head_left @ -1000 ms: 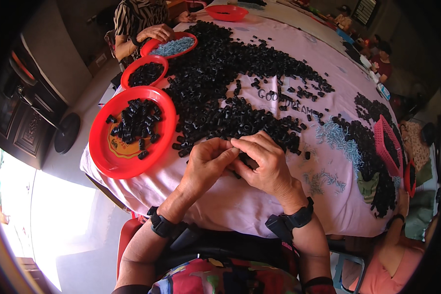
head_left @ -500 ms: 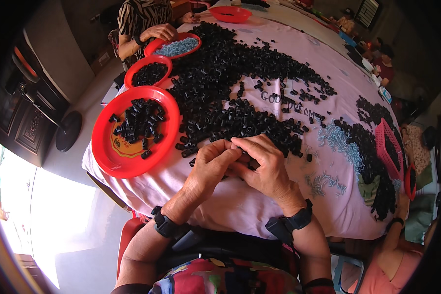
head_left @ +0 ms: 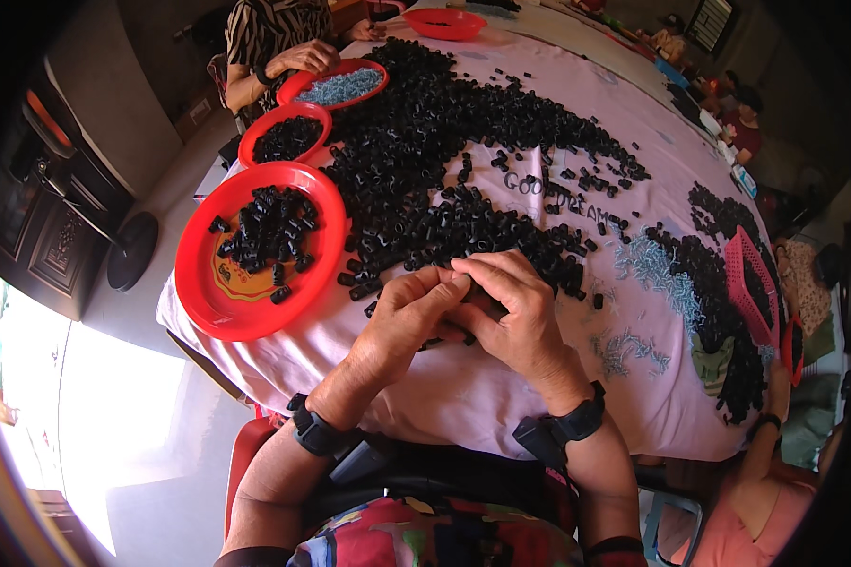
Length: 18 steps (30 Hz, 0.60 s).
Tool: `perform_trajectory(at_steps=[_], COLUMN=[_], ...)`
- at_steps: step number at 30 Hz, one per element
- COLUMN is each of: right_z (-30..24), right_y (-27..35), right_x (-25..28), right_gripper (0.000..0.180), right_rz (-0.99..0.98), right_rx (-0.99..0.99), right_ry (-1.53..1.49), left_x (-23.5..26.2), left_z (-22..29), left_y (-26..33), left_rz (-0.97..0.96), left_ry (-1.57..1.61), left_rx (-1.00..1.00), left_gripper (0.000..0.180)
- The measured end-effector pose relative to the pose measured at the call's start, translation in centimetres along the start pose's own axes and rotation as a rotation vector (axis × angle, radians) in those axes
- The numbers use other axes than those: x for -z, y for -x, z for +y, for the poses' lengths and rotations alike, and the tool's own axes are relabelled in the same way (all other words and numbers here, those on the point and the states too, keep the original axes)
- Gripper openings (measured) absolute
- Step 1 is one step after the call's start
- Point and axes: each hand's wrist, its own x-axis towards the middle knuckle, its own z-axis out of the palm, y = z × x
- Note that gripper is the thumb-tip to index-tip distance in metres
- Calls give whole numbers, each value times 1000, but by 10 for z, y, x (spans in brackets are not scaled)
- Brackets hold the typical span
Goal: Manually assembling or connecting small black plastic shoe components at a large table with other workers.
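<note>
Over the near edge of a heap of small black plastic tube pieces, my two hands meet with fingertips pressed together. My left hand is closed, thumb against the index finger. My right hand is closed too, its fingers curled toward the left fingertips. Whatever they grip between them is mostly covered by the fingers; dark bits show below and between the hands, but I cannot make out whether these are held or lie on the table. To the left stands a red plate with several of the black pieces on it.
A pink cloth covers the table. Beyond the plate are a red bowl of black parts and a red dish of pale blue pieces, with a co-worker's hand above it. Loose blue pieces and a pink basket lie right.
My hands stay together in nearly the same place, with the fingertips shifting slightly. The co-worker's hand at the blue pieces has moved a little up and left.
</note>
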Motion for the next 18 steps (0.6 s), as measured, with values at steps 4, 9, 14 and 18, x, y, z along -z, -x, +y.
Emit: perform_trajectory(at_steps=[4, 9, 14, 18], right_z=[0, -3, 0, 0], right_y=[1, 1, 2, 1], right_x=[1, 3, 2, 2], right_gripper=[50, 43, 40, 38], right_rz=[-2, -52, -62, -52], right_rx=[-6, -47, -25, 13], right_ry=[-2, -4, 19, 45], left_x=[10, 4, 0, -3], left_z=[-2, 3, -1, -3], left_y=[0, 4, 4, 3], left_rz=[-47, -36, -21, -6], left_ry=[-23, -49, -47, -12], left_rx=[84, 104, 89, 74], left_gripper=[37, 37, 37, 37])
